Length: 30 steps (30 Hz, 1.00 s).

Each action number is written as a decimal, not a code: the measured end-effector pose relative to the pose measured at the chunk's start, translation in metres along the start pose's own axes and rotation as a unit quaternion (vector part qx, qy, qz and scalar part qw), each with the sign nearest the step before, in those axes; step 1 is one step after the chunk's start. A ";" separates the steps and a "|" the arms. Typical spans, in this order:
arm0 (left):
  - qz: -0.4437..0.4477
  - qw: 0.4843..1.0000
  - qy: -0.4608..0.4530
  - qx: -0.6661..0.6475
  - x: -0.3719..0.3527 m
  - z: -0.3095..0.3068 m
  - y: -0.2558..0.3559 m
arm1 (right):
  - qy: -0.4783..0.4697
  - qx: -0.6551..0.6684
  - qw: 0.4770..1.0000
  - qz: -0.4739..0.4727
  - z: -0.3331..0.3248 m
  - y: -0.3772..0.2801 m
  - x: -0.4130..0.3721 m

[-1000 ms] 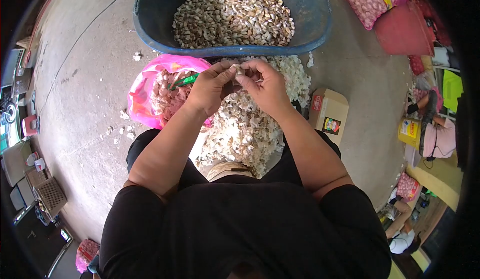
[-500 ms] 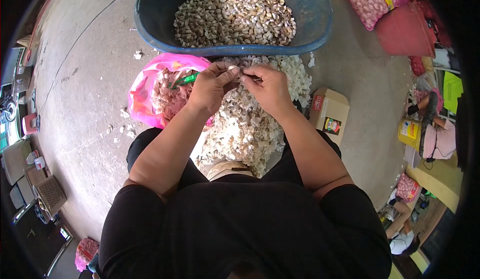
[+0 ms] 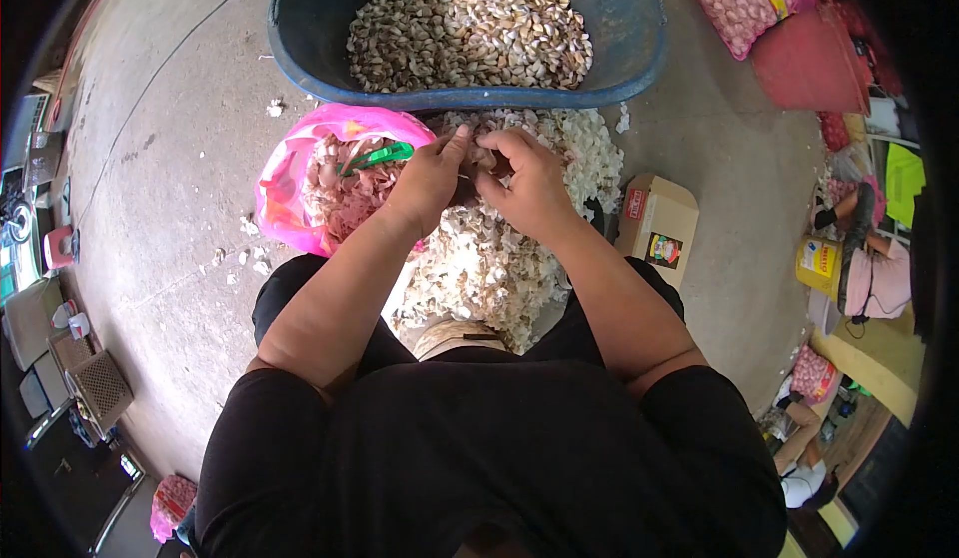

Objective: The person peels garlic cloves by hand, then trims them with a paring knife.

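Note:
My left hand [image 3: 428,176] and my right hand [image 3: 529,180] are close together over a heap of pale garlic skins [image 3: 484,263]. The right fingers are curled in a pinch around a small pale piece of garlic [image 3: 486,158]. My left thumb points up beside it; the other left fingers are bent under and mostly hidden, so I cannot tell what they hold. Just left of them a pink bag [image 3: 285,173] stands open, filled with pinkish garlic and skins, a green strip [image 3: 382,156] lying across it. Beyond, a blue tub [image 3: 300,43] holds many loose garlic cloves [image 3: 470,33].
A cardboard box [image 3: 667,228] stands on the concrete floor at right. Farther right are a full pink garlic sack [image 3: 734,8], a red tub [image 3: 809,58], a yellow bucket [image 3: 819,263] and other people [image 3: 884,283]. Skin scraps [image 3: 235,268] lie on the floor at left.
The touching fingertips have parted slightly. My left hand has turned and dropped a little, showing more of the green strip, while my right fingers have curled in more.

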State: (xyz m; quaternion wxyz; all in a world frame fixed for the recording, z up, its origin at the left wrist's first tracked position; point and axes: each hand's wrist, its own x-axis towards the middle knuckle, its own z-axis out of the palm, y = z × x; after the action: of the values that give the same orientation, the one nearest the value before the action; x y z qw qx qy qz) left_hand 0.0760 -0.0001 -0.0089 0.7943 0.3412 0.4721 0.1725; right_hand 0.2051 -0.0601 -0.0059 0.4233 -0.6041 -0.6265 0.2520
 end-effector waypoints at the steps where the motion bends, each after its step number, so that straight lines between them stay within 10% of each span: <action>1: 0.000 1.000 -0.002 0.014 0.005 -0.003 -0.007 | 0.001 -0.003 1.000 -0.005 0.002 0.001 -0.001; 14: -0.145 0.979 -0.111 -0.088 -0.005 0.008 0.000 | 0.035 -0.083 0.996 -0.018 0.009 -0.007 -0.004; 21: 0.125 0.981 0.146 -0.031 -0.008 0.039 -0.009 | 0.062 -0.079 0.995 0.008 0.013 -0.008 -0.003; 30: 0.098 0.989 0.108 -0.028 -0.008 0.030 -0.017 | 0.114 -0.047 0.992 0.027 0.018 -0.008 0.001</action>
State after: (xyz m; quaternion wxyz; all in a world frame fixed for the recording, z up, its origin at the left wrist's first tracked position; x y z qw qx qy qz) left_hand 0.0975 -0.0284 -0.0063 0.7270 0.3430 0.5147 0.2983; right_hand 0.1860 -0.0567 -0.0078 0.4563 -0.6646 -0.5687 0.1630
